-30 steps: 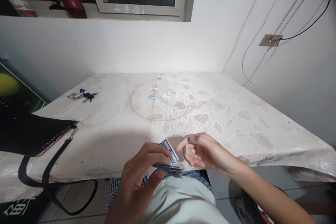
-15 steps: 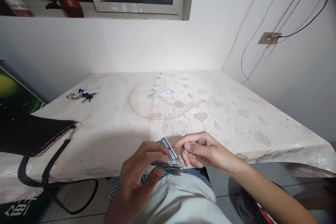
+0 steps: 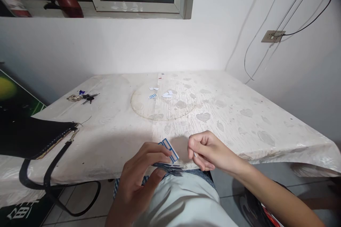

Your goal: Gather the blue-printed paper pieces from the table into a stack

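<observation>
My left hand (image 3: 145, 170) is closed around a stack of thin, dark-edged cards (image 3: 172, 167), held low in front of my lap. Rising from the same grip is a white piece with blue-outlined boxes (image 3: 170, 149), like a label sheet, tilted to the right. To the right of it, apart from the stack, my right hand (image 3: 204, 149) is curled with thumb and index finger pressed together. A tiny white bit (image 3: 195, 154) shows among its fingers; what it belongs to cannot be made out.
On the covered table (image 3: 114, 113) lie white paper pieces (image 3: 167, 94) and a blue-striped label (image 3: 152, 96) near a round stain. Keys (image 3: 90, 97) sit far left. A black bag (image 3: 34, 134) with a hanging strap (image 3: 49, 163) overlaps the left edge. The wall stands behind.
My right hand has drawn slightly right, away from the cards, and its index finger has curled in to the thumb. My left hand has kept its hold, almost still.
</observation>
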Demonstrator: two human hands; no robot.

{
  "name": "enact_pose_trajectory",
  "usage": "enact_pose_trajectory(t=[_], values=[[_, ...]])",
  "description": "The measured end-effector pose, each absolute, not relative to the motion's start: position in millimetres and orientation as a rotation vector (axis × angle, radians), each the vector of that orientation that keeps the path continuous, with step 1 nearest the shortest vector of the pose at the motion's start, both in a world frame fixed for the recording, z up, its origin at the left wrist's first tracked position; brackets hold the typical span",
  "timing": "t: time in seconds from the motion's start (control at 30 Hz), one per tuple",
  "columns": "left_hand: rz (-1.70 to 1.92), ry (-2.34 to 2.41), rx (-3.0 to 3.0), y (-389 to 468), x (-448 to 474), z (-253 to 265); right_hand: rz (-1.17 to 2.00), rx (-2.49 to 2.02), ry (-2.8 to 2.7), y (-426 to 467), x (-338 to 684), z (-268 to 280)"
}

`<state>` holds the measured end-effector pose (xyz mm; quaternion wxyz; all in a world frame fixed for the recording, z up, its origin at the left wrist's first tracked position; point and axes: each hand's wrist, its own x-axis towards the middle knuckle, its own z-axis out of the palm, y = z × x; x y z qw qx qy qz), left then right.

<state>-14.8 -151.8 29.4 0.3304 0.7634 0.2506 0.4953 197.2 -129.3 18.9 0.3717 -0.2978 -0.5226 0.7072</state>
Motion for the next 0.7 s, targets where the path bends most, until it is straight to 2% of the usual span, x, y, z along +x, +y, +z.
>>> enact_pose_trajectory(t=[0.27,0.7], values=[[1.301,0.647,1.987,-152.3,-14.8,30.2,1.917,-0.735,-1.261,-130.1,196.1,22.5],[1.296,0.648,2.017,-151.2,-13.6,29.4,1.807,-0.547,-1.257,-127.5,195.7,21.1]])
